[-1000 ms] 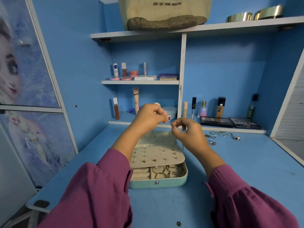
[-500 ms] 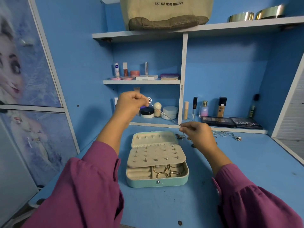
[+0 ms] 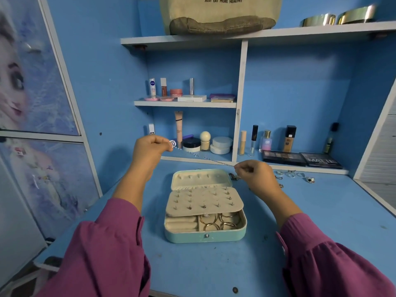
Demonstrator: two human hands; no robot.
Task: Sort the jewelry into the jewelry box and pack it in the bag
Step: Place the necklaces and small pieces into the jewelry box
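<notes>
A thin silver chain [image 3: 202,157] with a round clasp end stretches in the air between my hands, above the back of the box. My left hand [image 3: 151,150] pinches its ring end, raised at the left. My right hand [image 3: 256,173] pinches the other end, lower and to the right. The mint jewelry box [image 3: 205,236] lies open on the blue desk, with studs on its cream flap and gold rings in the tray below. The beige bag [image 3: 220,16] stands on the top shelf.
Several loose rings and small chains [image 3: 294,174] lie on the desk right of my right hand. Cosmetics bottles, jars and two dark palettes [image 3: 302,159] line the low shelf behind. White shelf uprights and a panel edge bound the desk on the right.
My hands have drawn apart, pulling the chain out straight. The left hand rose and went left; the right hand stayed low over the box's back right corner.
</notes>
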